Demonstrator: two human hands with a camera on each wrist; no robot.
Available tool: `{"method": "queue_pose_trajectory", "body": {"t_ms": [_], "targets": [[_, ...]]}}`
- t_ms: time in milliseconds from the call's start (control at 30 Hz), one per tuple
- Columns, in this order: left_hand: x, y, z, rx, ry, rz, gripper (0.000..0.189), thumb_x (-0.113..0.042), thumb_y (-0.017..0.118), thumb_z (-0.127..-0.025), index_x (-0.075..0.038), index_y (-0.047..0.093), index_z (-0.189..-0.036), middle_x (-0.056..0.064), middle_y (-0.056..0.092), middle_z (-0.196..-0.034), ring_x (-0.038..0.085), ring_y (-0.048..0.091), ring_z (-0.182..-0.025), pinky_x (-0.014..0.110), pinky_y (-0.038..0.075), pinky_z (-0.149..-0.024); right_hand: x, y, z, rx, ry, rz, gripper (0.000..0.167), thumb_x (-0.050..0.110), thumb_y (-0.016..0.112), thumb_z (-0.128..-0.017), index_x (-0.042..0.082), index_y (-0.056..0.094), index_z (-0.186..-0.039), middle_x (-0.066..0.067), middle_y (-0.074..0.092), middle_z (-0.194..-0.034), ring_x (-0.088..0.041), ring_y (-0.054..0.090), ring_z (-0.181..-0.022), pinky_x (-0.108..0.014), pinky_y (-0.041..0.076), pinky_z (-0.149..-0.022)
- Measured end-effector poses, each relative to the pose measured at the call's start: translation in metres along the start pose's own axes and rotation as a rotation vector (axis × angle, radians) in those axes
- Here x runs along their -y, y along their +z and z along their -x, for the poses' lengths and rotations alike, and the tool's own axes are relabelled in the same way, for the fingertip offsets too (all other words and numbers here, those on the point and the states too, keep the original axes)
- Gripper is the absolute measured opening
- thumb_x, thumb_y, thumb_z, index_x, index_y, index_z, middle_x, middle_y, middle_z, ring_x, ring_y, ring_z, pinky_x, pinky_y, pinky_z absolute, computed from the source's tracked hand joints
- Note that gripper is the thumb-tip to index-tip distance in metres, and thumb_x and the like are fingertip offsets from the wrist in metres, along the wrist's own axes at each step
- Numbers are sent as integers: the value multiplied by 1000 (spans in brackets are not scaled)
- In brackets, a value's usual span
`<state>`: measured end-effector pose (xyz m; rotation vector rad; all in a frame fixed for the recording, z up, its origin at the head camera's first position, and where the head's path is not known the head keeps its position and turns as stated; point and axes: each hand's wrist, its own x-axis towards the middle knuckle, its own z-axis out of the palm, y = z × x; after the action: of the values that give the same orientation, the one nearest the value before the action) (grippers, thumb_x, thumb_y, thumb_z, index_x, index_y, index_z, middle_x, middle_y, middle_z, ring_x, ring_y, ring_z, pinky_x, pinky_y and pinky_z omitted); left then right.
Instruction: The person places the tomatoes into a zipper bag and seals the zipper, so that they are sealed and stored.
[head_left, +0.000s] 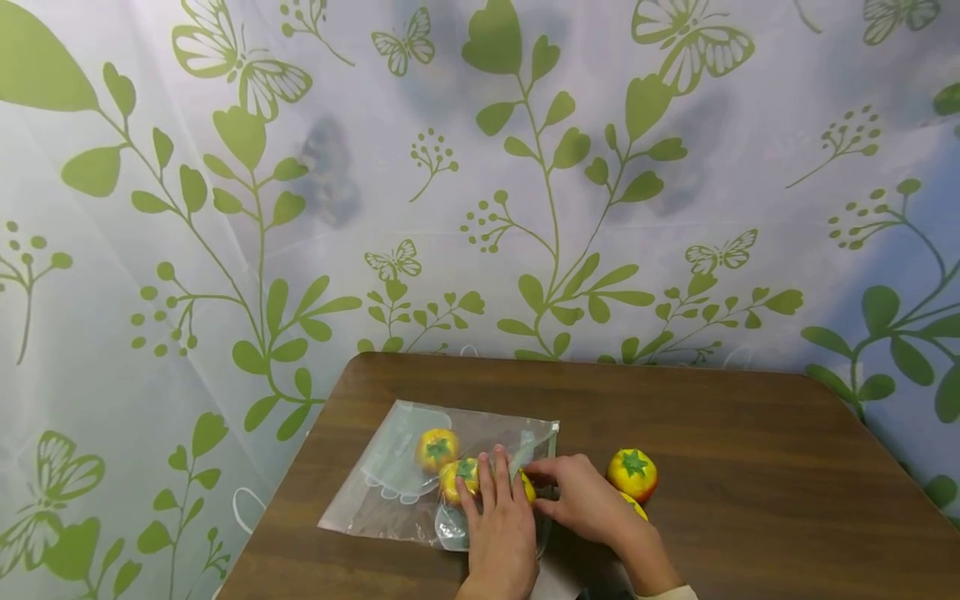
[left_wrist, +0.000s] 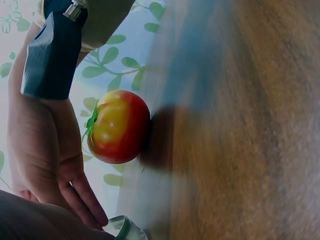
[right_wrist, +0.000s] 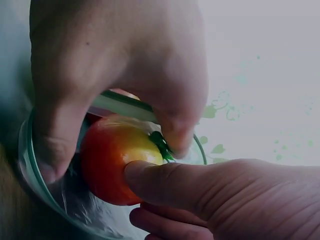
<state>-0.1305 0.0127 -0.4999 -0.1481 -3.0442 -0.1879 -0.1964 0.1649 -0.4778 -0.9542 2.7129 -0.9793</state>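
Observation:
A clear zip bag (head_left: 375, 504) lies flat on the table, with two yellow-red tomatoes (head_left: 437, 448) inside. My left hand (head_left: 501, 529) rests across the bag's mouth, its fingers extended. Up close in the right wrist view, the left thumb presses the lower lip and a finger lies by the upper lip, so the mouth gapes. My right hand (head_left: 592, 500) pinches another tomato (right_wrist: 112, 155) between thumb and fingers, in the bag's opening. Outside the bag, beside the right wrist, stands a tomato (head_left: 632, 473) with a green calyx; one more (head_left: 634, 505) is partly hidden behind that wrist.
The brown wooden table (head_left: 750, 483) has rounded far corners. Behind it hangs a white curtain (head_left: 450, 192) with green leaves and butterflies. A white loop of cord (head_left: 243, 508) shows past the table's left edge.

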Motion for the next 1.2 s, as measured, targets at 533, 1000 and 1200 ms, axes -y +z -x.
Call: {"method": "queue_pose_trajectory", "body": {"t_ms": [533,1000,1200], "targets": [[2,4,2,-63,-12,10,105,-17,101,-67,-1,52,-159,22,33,-177,45,29,-165,76,26,-126,-2,21,-13,-92,-18,-42,22,19,90,-90,24,81,-110,8,83,-113,-14,80,-105,-40,65,-92],[-2,3,6,-55,-20,1,106,-20,105,-62,-3,57,-155,23,32,-178,45,29,-165,76,25,-126,1,-45,37,-75,148,-112,53,37,90,-92,12,75,-137,-8,80,-131,-31,77,-123,-58,58,-103],[-4,3,8,-79,-22,-11,104,-19,105,-62,-4,58,-154,22,34,-177,44,32,-164,75,27,-126,-9,-75,65,-121,236,-57,53,41,88,-92,18,75,-138,-3,78,-136,-29,76,-123,-58,59,-103]]}}
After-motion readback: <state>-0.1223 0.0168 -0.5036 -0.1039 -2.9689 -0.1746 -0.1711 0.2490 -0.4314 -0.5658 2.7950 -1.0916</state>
